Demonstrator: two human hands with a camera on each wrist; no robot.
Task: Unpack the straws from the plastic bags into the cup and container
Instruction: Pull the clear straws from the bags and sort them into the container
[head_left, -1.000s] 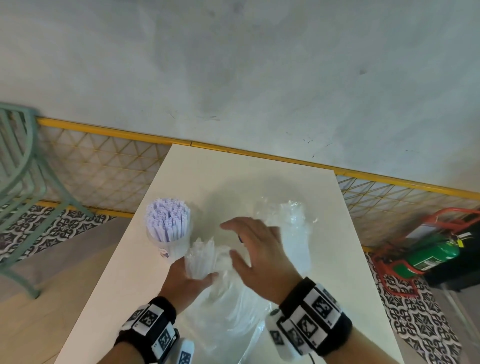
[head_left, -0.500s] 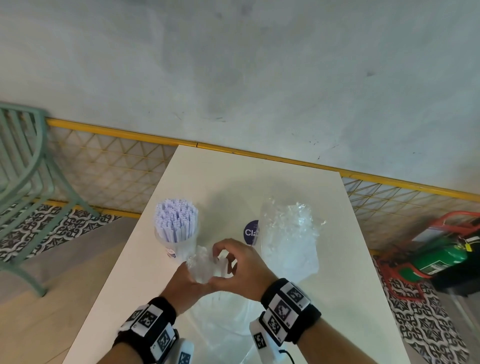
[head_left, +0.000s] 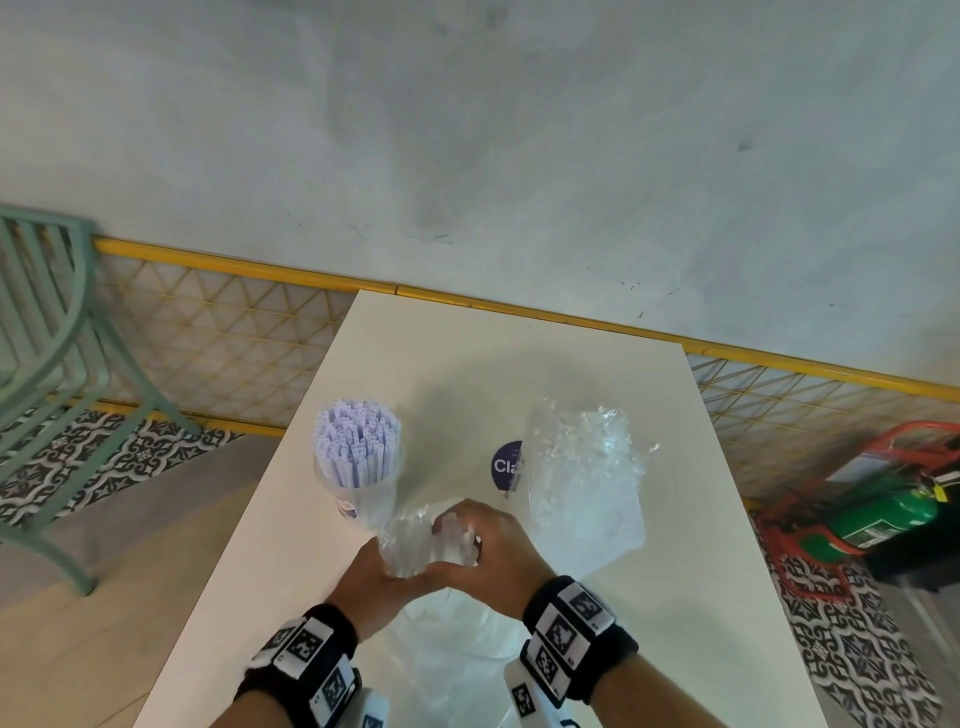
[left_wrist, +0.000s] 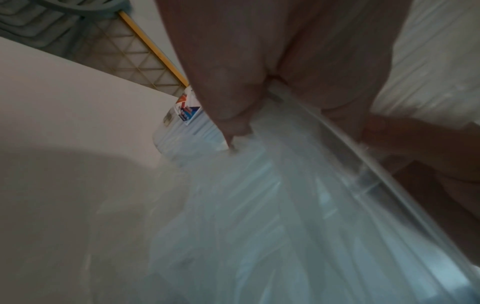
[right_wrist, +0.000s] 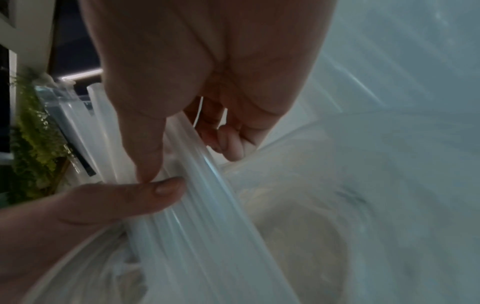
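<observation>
Two hands meet over the near middle of the white table (head_left: 597, 395), both closed round one bundle of clear straws (head_left: 431, 540) that is partly wrapped in a clear plastic bag (head_left: 457, 654). The left hand (head_left: 384, 577) grips the bundle from the left and below, its fingers hidden under the plastic in the head view; in the left wrist view the left hand (left_wrist: 272, 61) shows curled round the straws (left_wrist: 298, 185), though that picture is blurred. The right hand (head_left: 493, 551) wraps the bundle from the right, fingers curled over its top; in the right wrist view the right hand (right_wrist: 207, 72) pinches several straws (right_wrist: 197, 205) between thumb and curled fingers, and the left thumb (right_wrist: 116, 201) presses on the same straws so that the two thumbs touch. The bag trails toward the person from under both wrists, lying slack on the table. Just beyond the hands, on the left, stands a clear cup (head_left: 358, 493) packed full of upright pale lilac straws (head_left: 357, 441). To the right of the hands lies a second, crumpled clear plastic bag (head_left: 582, 478), and a dark blue round sticker (head_left: 505, 465) shows beside its left edge. Off the table, a green chair (head_left: 47, 364) stands at the far left by a yellow mesh railing (head_left: 234, 332), and a green fire extinguisher (head_left: 883, 514) lies in a red stand on the patterned floor at the right.
</observation>
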